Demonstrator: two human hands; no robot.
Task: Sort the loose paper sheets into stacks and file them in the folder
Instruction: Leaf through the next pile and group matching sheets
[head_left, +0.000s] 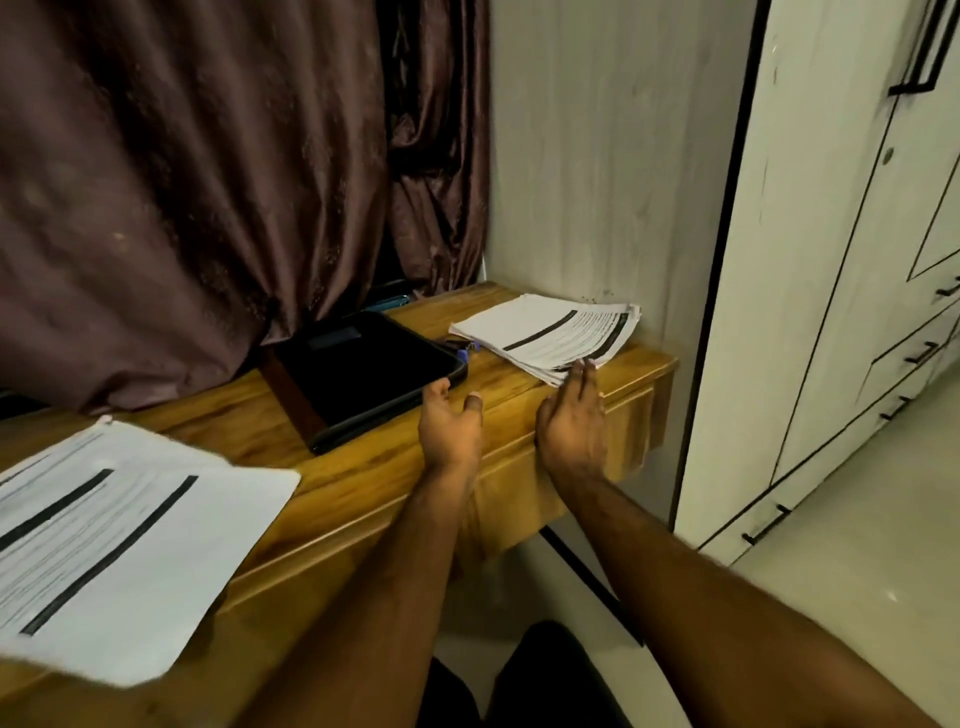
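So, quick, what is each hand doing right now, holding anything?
Left hand: open, holding nothing, beside the black folder.
Right hand: open, fingertips at the paper stack.

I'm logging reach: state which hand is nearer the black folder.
Left. The left hand reaches the black folder at its near corner; the right hand is farther right, at the paper stack.

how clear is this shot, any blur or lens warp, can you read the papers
Head view: dim, warm indoor light; wide-angle warp bends the wardrobe and desk edge. Motion blur softens the near paper sheets and both hands, left hand, right hand. Text on the far stack is unreadable.
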